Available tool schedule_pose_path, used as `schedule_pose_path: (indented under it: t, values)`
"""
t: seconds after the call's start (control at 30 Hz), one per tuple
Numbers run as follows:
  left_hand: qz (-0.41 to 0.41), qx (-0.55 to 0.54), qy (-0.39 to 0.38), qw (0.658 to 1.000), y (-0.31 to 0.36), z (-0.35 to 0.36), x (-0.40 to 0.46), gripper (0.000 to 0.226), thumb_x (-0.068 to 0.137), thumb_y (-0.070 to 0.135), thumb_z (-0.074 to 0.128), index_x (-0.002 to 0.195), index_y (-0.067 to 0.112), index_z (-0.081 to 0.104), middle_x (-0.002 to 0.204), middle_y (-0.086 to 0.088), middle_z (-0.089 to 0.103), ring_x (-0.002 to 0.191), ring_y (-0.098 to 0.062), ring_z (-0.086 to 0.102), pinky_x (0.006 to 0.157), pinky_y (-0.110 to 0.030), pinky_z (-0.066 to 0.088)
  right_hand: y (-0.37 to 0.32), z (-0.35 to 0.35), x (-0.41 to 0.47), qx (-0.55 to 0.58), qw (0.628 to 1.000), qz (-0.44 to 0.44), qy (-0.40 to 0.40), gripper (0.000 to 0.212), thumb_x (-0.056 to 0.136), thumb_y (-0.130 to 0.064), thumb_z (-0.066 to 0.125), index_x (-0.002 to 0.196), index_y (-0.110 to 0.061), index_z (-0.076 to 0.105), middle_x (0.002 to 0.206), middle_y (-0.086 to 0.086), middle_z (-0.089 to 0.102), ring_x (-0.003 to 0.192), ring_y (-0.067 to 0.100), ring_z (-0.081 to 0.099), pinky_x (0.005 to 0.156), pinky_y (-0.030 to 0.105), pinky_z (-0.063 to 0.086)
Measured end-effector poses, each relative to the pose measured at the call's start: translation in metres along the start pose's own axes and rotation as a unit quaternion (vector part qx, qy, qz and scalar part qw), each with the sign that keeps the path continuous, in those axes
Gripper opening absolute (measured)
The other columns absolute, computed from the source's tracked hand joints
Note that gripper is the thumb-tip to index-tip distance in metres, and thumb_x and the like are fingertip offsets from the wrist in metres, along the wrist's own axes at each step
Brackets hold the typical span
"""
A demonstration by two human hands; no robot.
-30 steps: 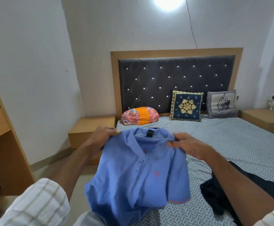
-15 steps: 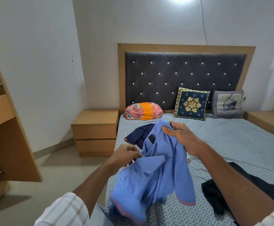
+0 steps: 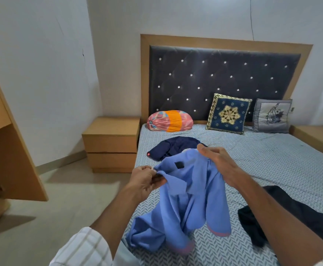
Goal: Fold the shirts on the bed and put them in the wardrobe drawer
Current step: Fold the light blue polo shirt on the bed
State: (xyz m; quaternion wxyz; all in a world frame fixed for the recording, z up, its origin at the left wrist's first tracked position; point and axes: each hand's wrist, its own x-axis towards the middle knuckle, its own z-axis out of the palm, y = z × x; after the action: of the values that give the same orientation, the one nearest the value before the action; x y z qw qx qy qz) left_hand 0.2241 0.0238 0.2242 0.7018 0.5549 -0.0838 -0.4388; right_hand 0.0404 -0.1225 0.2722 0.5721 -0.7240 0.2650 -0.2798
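We hold the light blue collared cotton shirt (image 3: 187,204) above the near edge of the grey patterned bed (image 3: 272,169). Our left hand (image 3: 147,181) pinches its collar; our right hand (image 3: 220,166) grips the upper fabric with curled fingers.

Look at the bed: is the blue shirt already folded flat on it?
No: the blue shirt hangs crumpled, held up by the left hand and right hand over the bed.

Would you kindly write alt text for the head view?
Both hands, left and right, hold up a blue shirt over a bed. A navy shirt and a black one lie unfolded on it.
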Motion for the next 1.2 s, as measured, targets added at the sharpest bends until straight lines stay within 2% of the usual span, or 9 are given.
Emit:
schedule_pose_path:
  t: [0.13,0.27,0.37,0.5,0.6,0.77,0.93,1.07,1.2]
  values:
    - [-0.013,-0.047,0.012,0.999,-0.005,-0.008,0.009,0.028,0.086,-0.021,0.047,0.085,0.007,0.048,0.07,-0.016,0.057,0.057,-0.028,0.059,0.049,-0.034,0.058,0.025,-0.001,0.006,-0.017,0.999,0.028,0.025,0.076,0.064,-0.055,0.085,0.074,0.011,0.05,0.076,0.016,0.049,0.072,0.029,0.045,0.07,0.043,0.038]
    - [-0.035,-0.146,0.033,0.988,-0.009,-0.013,0.018,0.036,0.087,-0.018,0.029,0.092,0.012,0.047,0.071,-0.012,0.048,0.067,-0.028,0.058,0.059,-0.04,0.057,0.039,-0.005,0.007,0.091,0.99,0.077,0.071,0.032,0.086,-0.023,0.076,0.09,0.007,0.067,0.092,0.021,0.065,0.085,0.031,0.061,0.076,0.039,0.048]
    - [-0.031,-0.178,0.047,0.982,-0.009,-0.013,0.02,0.043,0.086,-0.018,0.022,0.107,0.014,0.04,0.064,-0.01,0.043,0.064,-0.025,0.057,0.05,-0.033,0.057,0.052,-0.009,0.008,0.147,0.98,0.101,0.082,0.014,0.093,-0.02,0.068,0.09,-0.006,0.067,0.094,0.019,0.065,0.087,0.031,0.062,0.074,0.037,0.049]
    - [-0.059,-0.011,0.009,0.998,-0.021,-0.007,0.018,0.007,0.097,0.008,0.047,0.097,0.009,0.054,0.061,-0.007,0.051,0.054,-0.021,0.05,0.052,-0.028,0.043,0.057,-0.008,0.008,0.184,0.976,0.104,0.052,0.024,0.091,-0.025,0.069,0.068,-0.017,0.067,0.079,0.009,0.063,0.076,0.026,0.059,0.074,0.037,0.045]
    - [-0.077,0.139,-0.034,0.987,-0.038,-0.002,0.026,0.039,0.092,0.046,0.067,0.096,0.008,0.062,0.065,-0.006,0.055,0.052,-0.018,0.051,0.05,-0.027,0.044,0.052,-0.007,0.007,0.186,0.979,0.086,0.008,0.027,0.078,-0.034,0.075,0.062,-0.018,0.059,0.071,0.007,0.054,0.067,0.023,0.05,0.067,0.035,0.04]
    - [-0.082,0.188,-0.009,0.979,-0.062,0.015,0.04,0.028,0.089,0.027,0.075,0.096,0.002,0.064,0.082,-0.014,0.068,0.068,-0.025,0.065,0.054,-0.03,0.055,0.051,-0.013,0.005,0.204,0.975,0.072,-0.053,0.045,0.057,-0.044,0.092,0.066,-0.017,0.057,0.07,0.006,0.051,0.063,0.019,0.051,0.065,0.032,0.04]
    - [-0.045,0.101,-0.025,0.994,-0.056,0.013,0.049,0.022,0.092,0.019,0.072,0.087,0.0,0.063,0.082,-0.015,0.064,0.069,-0.025,0.062,0.057,-0.031,0.053,0.054,-0.023,0.003,0.187,0.979,0.079,0.03,0.021,0.09,-0.018,0.069,0.071,-0.014,0.063,0.073,0.007,0.06,0.07,0.022,0.056,0.066,0.03,0.048]
    - [-0.015,0.072,-0.048,0.996,-0.04,0.004,0.048,0.015,0.086,0.013,0.074,0.084,0.004,0.063,0.077,-0.012,0.065,0.064,-0.02,0.061,0.057,-0.03,0.056,0.066,-0.031,0.005,0.185,0.973,0.099,0.091,0.016,0.095,-0.012,0.062,0.079,-0.012,0.066,0.077,0.005,0.07,0.07,0.019,0.066,0.063,0.028,0.054]
    - [-0.094,0.014,-0.073,0.993,-0.027,-0.003,0.044,0.028,0.098,0.034,0.061,0.095,0.008,0.071,0.091,-0.01,0.073,0.081,-0.024,0.066,0.072,-0.038,0.055,0.074,-0.023,0.005,0.175,0.975,0.105,0.092,0.017,0.095,-0.008,0.061,0.08,-0.01,0.068,0.073,0.004,0.07,0.065,0.016,0.066,0.057,0.025,0.054]
